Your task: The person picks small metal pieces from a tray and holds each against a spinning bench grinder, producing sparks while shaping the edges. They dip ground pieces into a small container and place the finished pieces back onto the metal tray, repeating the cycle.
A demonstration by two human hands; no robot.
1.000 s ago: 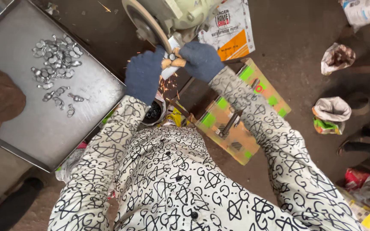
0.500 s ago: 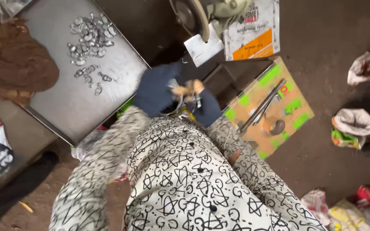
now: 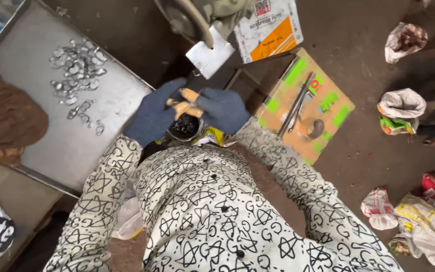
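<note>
Blue knit gloves cover both my hands, and the fingertips are bare where the knit is cut or worn through. My left hand [image 3: 153,117] and right hand [image 3: 223,110] meet just over a small cup [image 3: 185,127] of black paste, the fingers of both pinched together on something too small to make out between them. So both are closed in a pinch, not clenched into fists; what they grip I cannot tell.

The cup sits right under my fingertips, close against my chest, with a bit of yellow wrapper beside it. Above it hangs the wheel [image 3: 190,19] of a bench machine with a white plate [image 3: 210,56] below it, near my hands but not touching them.

To do this well, I judge the piece should stay low over the cup, so anything that drips or drops falls back in. A light grip with the bare tips gives better feel than the glove cloth, and my sleeves should keep clear of the wheel.

On my left lies a steel tray [image 3: 101,131] with a heap of small shiny metal pieces [image 3: 76,68] and a brown cloth [image 3: 6,118] at its edge. On my right a cardboard box [image 3: 305,108] carries a metal rod [image 3: 293,106] and a ring [image 3: 315,128]. Plastic bags [image 3: 401,108] lie about the dirt floor.
</note>
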